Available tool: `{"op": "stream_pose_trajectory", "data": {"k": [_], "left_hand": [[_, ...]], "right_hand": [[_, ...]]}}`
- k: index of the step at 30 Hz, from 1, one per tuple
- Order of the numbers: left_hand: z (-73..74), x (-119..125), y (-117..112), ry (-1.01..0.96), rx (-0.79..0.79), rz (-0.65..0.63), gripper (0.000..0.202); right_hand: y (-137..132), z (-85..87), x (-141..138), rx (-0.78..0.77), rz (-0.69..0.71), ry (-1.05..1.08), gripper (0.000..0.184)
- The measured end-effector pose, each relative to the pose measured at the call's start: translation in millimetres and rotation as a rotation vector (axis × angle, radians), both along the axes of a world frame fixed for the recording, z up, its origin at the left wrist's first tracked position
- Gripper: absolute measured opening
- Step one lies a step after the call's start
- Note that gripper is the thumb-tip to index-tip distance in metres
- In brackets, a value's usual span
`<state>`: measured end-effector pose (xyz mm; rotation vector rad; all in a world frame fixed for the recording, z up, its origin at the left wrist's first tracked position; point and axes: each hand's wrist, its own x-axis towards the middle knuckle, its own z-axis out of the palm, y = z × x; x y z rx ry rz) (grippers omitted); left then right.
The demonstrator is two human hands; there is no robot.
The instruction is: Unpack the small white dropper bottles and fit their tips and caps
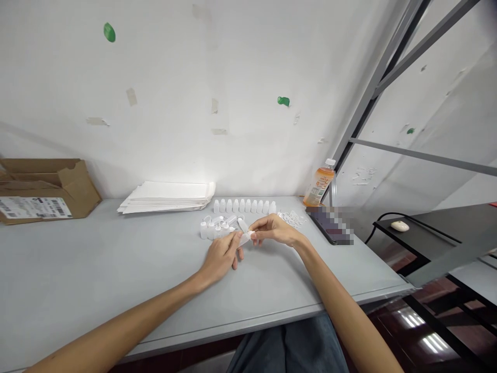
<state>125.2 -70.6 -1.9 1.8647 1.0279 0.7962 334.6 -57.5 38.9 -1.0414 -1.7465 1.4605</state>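
My left hand (223, 255) is closed around a small white plastic dropper bottle (244, 238), which lies tilted with its top toward the right. The fingertips of my right hand (276, 229) pinch the bottle's top end; whether they grip a separate small part there is hidden. Just beyond my hands stands a group of similar white bottles (212, 231), with some lying among them. Behind these, a row of upright white bottles (243, 206) runs along the table near the wall. A loose pile of small white plastic pieces (293, 219) lies beyond my right hand.
On the grey table (97, 259), a stack of white envelopes or sheets (166, 196) lies against the wall. An opened cardboard box (79, 189) sits far left. An orange drink bottle (319, 185) and a phone (328, 228) are at right, beside a metal frame (361, 111).
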Motion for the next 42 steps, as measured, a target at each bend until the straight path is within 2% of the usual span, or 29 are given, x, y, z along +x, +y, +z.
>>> {"op": "stream_pose_trajectory", "data": {"k": [8, 18, 24, 33, 38, 42], "left_hand": [[4.3, 0.8, -3.9, 0.089, 0.145, 0.076, 0.033], [2.9, 1.9, -1.7, 0.088, 0.107, 0.078, 0.041], [1.8, 1.2, -1.4, 0.067, 0.055, 0.031, 0.045], [-2.9, 1.6, 2.8, -0.038, -0.031, 0.006, 0.049], [-2.8, 2.3, 3.2, -0.021, -0.005, 0.013, 0.048], [-2.9, 2.5, 3.4, -0.024, -0.003, 0.008, 0.047]], "right_hand": [[2.4, -2.9, 5.6, 0.025, -0.031, -0.035, 0.036], [1.8, 0.6, 8.4, 0.037, -0.044, -0.035, 0.035], [2.2, 1.2, 12.2, 0.053, -0.050, -0.008, 0.032], [-1.2, 5.2, 9.6, 0.038, -0.050, -0.017, 0.032], [-1.8, 4.5, 8.5, 0.036, -0.027, 0.007, 0.033], [-0.2, 1.1, 7.5, 0.068, -0.063, 0.028, 0.031]]}}
